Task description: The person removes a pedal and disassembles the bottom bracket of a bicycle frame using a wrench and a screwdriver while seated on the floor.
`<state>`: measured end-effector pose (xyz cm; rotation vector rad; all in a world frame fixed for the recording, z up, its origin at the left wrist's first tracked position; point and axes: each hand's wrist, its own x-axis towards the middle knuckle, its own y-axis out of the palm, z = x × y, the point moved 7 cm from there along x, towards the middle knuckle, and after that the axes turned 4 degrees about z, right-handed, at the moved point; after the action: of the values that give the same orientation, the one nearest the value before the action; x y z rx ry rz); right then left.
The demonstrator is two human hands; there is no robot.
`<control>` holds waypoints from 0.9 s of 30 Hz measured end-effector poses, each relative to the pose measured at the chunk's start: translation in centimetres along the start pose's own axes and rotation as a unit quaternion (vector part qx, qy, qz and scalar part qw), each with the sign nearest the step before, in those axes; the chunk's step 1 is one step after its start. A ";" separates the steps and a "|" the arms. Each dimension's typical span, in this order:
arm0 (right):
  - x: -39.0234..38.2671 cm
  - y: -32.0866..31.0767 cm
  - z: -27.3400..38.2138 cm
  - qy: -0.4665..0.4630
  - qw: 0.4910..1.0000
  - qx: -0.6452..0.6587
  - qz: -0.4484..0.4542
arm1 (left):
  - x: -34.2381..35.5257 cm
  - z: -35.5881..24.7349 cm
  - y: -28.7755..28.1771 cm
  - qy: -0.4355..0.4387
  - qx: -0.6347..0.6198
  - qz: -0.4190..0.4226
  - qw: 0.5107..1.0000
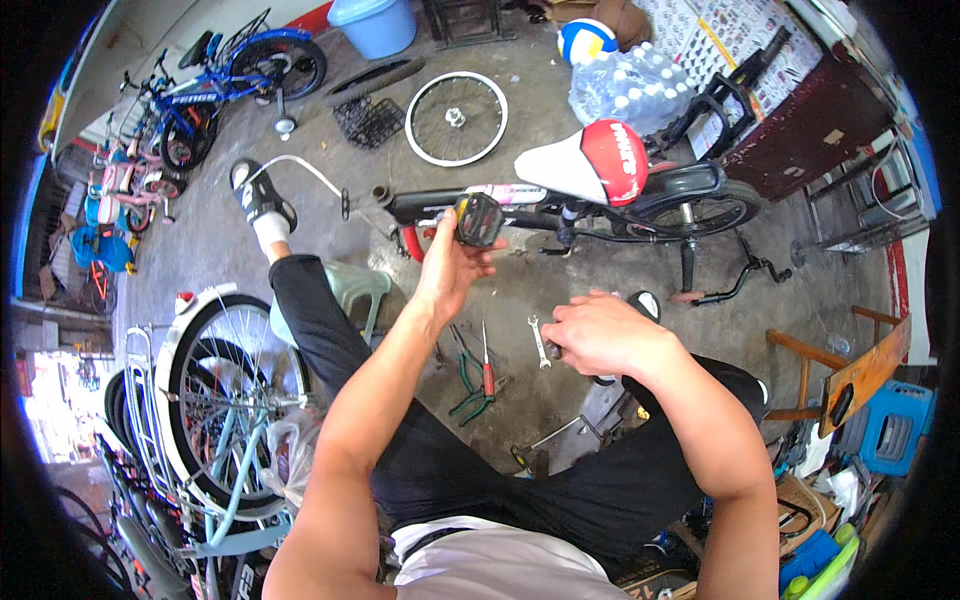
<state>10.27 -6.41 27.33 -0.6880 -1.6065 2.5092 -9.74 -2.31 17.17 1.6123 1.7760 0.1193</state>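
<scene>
My left hand point(450, 262) grips a black-and-yellow power tool point(480, 218) beside the frame of a small black bicycle point(410, 206), which has a white-and-red saddle point(620, 165). My right hand point(610, 330) is lower right, fingers curled round a small dark object point(553, 350) that I cannot make out. Just left of it an open-end wrench point(539, 342) shows above the floor. Green-handled pliers point(465, 395) and a red-handled screwdriver point(487, 370) lie between my legs, near a pale green stool point(365, 295).
Bicycles point(250, 70) line the left. Above are a wheel point(430, 85), basket point(362, 122), blue tub point(370, 22), ball point(585, 40) and wrapped bottles point(625, 90). Right are a cabinet point(770, 150), wooden stool point(865, 365) and blue stool point(895, 425). A pale blue bicycle point(235, 420) stands lower left.
</scene>
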 end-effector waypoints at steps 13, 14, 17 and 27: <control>0.4 1.1 -1.8 0.018 1.000 0.007 0.001 | 1.9 -7.8 2.1 0.323 0.556 -0.212 0.736; 0.3 1.2 -1.7 0.015 1.000 0.009 -0.003 | 1.8 -3.6 0.0 0.240 0.496 -0.171 0.817; 0.1 1.1 -1.5 0.016 0.999 0.016 -0.024 | -2.3 7.8 -0.5 0.133 0.432 -0.067 0.889; 1.3 3.6 1.2 -0.017 0.990 0.093 0.108 | -8.3 19.1 3.9 0.138 0.321 0.028 0.936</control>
<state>9.19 -8.60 24.19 -0.8414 -1.3490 2.7905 3.70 -16.34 8.82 2.1902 2.1216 -0.2491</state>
